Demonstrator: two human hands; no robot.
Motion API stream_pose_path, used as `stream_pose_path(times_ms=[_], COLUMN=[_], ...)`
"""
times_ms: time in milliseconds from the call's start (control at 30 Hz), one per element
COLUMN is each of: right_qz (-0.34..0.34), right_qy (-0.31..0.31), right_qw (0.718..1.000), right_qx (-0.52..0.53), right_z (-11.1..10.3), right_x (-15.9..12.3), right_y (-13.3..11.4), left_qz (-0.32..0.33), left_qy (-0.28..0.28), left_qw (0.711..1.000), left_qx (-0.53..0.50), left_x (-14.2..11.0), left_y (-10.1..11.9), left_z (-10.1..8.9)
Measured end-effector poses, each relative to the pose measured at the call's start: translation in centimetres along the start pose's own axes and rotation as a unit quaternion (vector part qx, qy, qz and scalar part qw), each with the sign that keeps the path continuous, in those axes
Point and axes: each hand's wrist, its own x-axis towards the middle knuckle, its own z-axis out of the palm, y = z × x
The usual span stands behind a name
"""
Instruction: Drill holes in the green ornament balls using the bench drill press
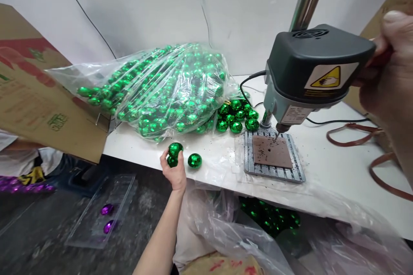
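Observation:
My left hand (176, 174) is closed around a shiny green faceted ball (176, 149) at the table's front edge. A second green ball shows just beneath it, partly hidden by my fingers. Beside the hand, on the right, lies a loose green ball (195, 161). At the right edge my right hand (392, 60) is wrapped round the handle at the side of a small drill press (319, 64); most of that handle is covered. The drill bit (277, 135) points down over a brown board (271, 152) with a dark hole, lying on the grooved metal base (280, 174).
A big clear bag (174, 90) of green balls lies along the wall, with several loose balls (236, 127) near the base. A cardboard box (48, 94) stands left. Plastic sheeting (238, 232) hangs in front. A clear tray (97, 223) holds purple balls. Brown straps (355, 126) lie right.

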Motion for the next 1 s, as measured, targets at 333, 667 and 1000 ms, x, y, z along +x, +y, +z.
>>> stream_pose_path(times_ms=[333,667,1000], right_qz=[-0.011,-0.016,-0.017], right_qy=[0.017,0.017,-0.012], right_qw=[0.999,0.999,0.997], right_qx=[0.044,0.045,0.072], right_z=[-0.3,-0.3,-0.4], right_x=[1.0,1.3,1.3], right_y=[1.0,1.6,1.5], left_qz=[-0.041,0.033,-0.091], left_qy=[-0.075,-0.274,-0.26], left_qw=[0.995,0.96,0.931], left_qx=[-0.051,-0.04,-0.238], left_x=[-5.1,-5.0,-3.9], left_y=[3.0,5.6,5.3], left_z=[7.0,12.6,14.2])
